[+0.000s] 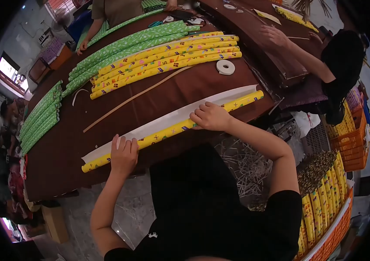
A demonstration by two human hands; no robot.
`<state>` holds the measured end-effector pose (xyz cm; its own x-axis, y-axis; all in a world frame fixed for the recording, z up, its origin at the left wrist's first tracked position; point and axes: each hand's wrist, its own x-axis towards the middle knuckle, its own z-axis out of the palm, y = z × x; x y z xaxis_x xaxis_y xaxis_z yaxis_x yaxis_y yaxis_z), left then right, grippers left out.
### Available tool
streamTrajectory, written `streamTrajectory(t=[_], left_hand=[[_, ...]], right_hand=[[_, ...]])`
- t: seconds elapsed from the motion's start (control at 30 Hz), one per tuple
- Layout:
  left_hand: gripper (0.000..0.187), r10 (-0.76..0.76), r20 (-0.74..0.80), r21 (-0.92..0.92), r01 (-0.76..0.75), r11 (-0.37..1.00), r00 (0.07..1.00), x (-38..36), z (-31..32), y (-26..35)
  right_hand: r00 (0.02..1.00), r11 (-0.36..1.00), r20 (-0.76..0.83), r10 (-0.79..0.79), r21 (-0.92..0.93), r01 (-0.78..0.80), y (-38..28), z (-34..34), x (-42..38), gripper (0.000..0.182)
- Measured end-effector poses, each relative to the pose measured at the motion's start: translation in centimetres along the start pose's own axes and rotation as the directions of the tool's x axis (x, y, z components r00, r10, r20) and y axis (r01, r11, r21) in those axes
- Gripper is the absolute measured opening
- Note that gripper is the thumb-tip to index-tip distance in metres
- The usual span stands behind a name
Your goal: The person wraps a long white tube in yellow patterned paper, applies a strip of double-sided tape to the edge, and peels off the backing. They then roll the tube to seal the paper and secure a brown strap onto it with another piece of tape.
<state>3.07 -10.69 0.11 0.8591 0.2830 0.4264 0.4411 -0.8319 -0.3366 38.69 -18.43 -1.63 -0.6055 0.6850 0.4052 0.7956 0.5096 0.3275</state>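
Note:
A roll of yellow patterned wrapping paper (163, 135) lies along the table's near edge, with a strip of its white underside (159, 119) unrolled on the far side. My left hand (124, 153) is closed over the roll near its left end. Right of the middle, my right hand (211, 116) grips the same roll with curled fingers. Beyond it a thin flat tan strip (132, 101) rests diagonally on the brown table cover. Several finished-looking yellow rolls (167, 65) lie side by side farther back, next to a white tape roll (225, 67).
Green patterned rolls (128, 45) and a second green stack (42, 117) lie on the table (63, 174). Across it stands one person (122, 11); another person's hand (276, 37) is over the adjoining table. An orange crate (335, 226) beside me holds yellow rolls. Paper shreds (250, 169) lie below.

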Motion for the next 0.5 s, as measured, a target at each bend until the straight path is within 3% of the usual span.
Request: streamTrajectory(t=[0.13,0.2,0.37,0.5], left_hand=[[0.029,-0.047,-0.030,-0.186,0.041,0.982,0.998,-0.8,2.0,-0.7],[0.033,-0.090,0.198,-0.174,0.125,0.977,0.976,-1.6,1.7,-0.3],[0.040,-0.073,0.196,-0.235,0.119,0.965,0.978,-1.6,1.9,0.7],[0.045,-0.081,0.187,-0.231,0.124,0.965,0.979,-0.7,1.9,0.8]], right_hand=[[0.999,1.000,-0.039,0.003,0.022,-0.002,-0.1,1.1,-0.2,0.040],[1.000,0.999,-0.018,0.003,0.045,-0.002,0.2,1.3,-0.3,0.041],[0.999,0.996,0.016,-0.029,0.085,0.028,1.0,1.2,-0.5,0.040],[0.997,0.972,0.073,-0.025,0.234,0.007,2.0,0.9,-0.6,0.040]])
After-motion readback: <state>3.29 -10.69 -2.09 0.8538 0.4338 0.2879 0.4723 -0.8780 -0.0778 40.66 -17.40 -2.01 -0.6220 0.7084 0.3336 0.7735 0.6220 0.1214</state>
